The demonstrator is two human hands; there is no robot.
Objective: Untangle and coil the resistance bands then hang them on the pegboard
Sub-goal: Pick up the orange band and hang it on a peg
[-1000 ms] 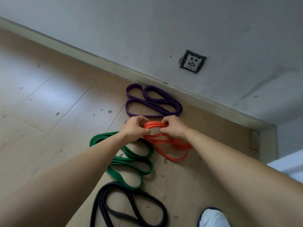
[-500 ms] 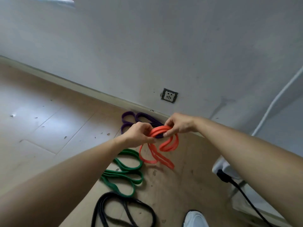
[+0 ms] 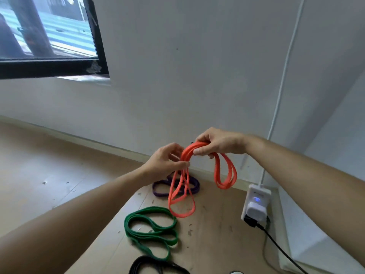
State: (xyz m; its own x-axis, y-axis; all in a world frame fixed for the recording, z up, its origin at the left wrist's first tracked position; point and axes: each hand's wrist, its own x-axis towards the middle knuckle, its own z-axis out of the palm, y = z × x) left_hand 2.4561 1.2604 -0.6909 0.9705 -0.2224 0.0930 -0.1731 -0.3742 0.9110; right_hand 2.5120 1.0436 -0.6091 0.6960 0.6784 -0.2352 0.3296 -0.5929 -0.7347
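The white power strip (image 3: 259, 191) stands on the wooden floor (image 3: 59, 175) against the wall. A white adapter (image 3: 255, 211) and a black plug (image 3: 250, 222) sit in its sockets, and a small blue light glows above them. A faint mark near its top is too small to read. A black cable (image 3: 280, 250) runs from the plug, and a white cord (image 3: 280, 95) climbs the wall above the strip.

Left of the strip and above the floor, the orange band (image 3: 187, 153) hangs in several loops between both hands. The right hand (image 3: 219, 144) has its fingers curled around the gathered top of the band. The left hand (image 3: 166, 161) pinches the strands just below that.

Further left of the strip, on the floor, lie the purple band (image 3: 160, 193) by the skirting, the green band (image 3: 154, 237) nearer the person, and the black band (image 3: 142, 264) at the frame's bottom edge.
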